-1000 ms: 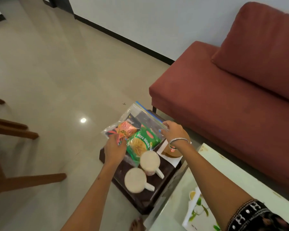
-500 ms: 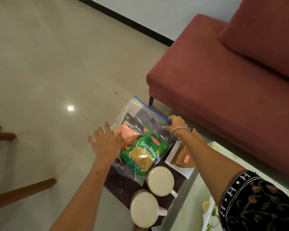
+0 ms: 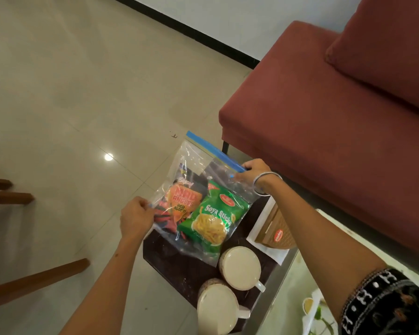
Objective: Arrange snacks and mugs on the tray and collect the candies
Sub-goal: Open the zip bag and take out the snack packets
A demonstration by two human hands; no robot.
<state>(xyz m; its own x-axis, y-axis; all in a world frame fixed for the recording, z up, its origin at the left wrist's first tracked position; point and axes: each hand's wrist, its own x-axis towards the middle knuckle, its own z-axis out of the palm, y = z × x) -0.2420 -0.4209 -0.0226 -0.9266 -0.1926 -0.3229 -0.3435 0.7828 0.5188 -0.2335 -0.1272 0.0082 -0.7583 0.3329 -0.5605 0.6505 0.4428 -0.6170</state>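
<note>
A clear zip bag (image 3: 198, 197) with a blue seal strip lies on the dark tray (image 3: 179, 264), overhanging its far edge. Inside it sit a glossy green Soya Sticks packet (image 3: 212, 221) and, left of that, an orange-and-black chips packet (image 3: 182, 201). The left hand (image 3: 136, 218) is closed on the bag's left edge; the right hand (image 3: 253, 171) pinches the blue strip at the bag's far right corner. On the tray nearer than the bag stand two round cream mugs (image 3: 240, 267), side by side, apparently full, though glare makes that uncertain. Right of the bag, a brown woven-look box (image 3: 277, 232) rests on white paper.
</note>
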